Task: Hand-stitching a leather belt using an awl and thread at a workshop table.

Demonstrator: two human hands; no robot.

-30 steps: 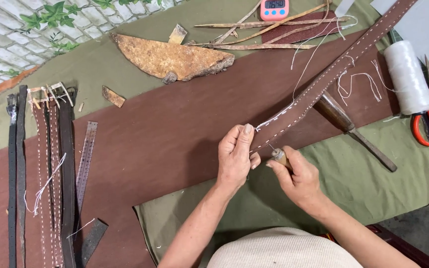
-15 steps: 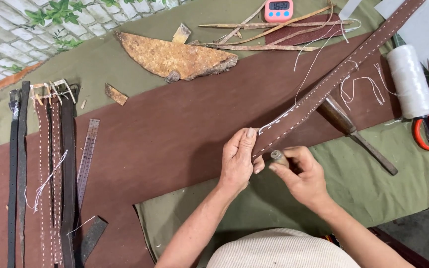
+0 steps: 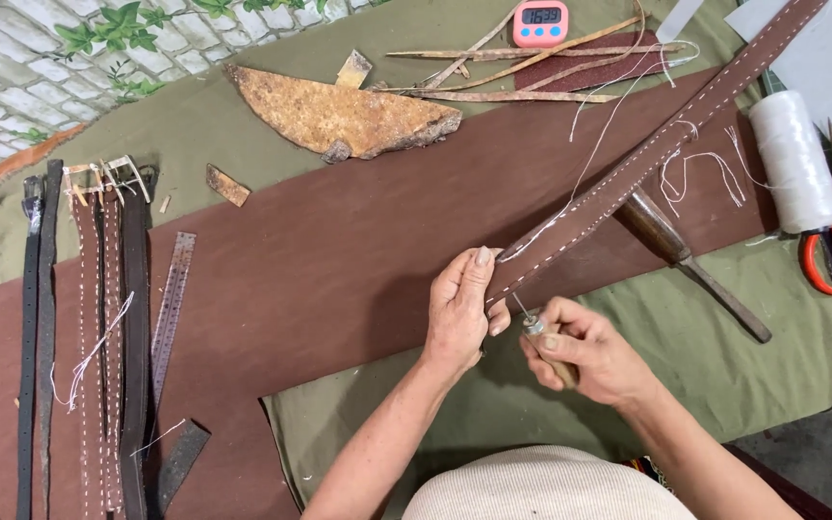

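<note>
The left hand (image 3: 462,306) has its grip clamped on the near end of a long brown strap (image 3: 647,159), thumb and fingers pinching the end from the side. From that grip the strap runs away up and to the right across the table (image 3: 358,260), a line of white stitches along its edge. Just right of the left grip, the right hand (image 3: 594,351) is closed around the wooden handle of an awl (image 3: 543,339); its thin metal point pokes up out of the fist toward the strap's end, close beside it, though whether it touches cannot be told. A loose white thread (image 3: 599,154) leaves the strap just beyond the left grip and trails up the table. Farther right of the right grip a dark tool with a long metal shank (image 3: 690,260) lies half under the strap. Well beyond it lie a spool (image 3: 793,162) of white thread and red-handled scissors (image 3: 825,260). Far left of the left grip, several finished straps (image 3: 98,327) lie side by side next to a steel ruler (image 3: 171,303).
</note>
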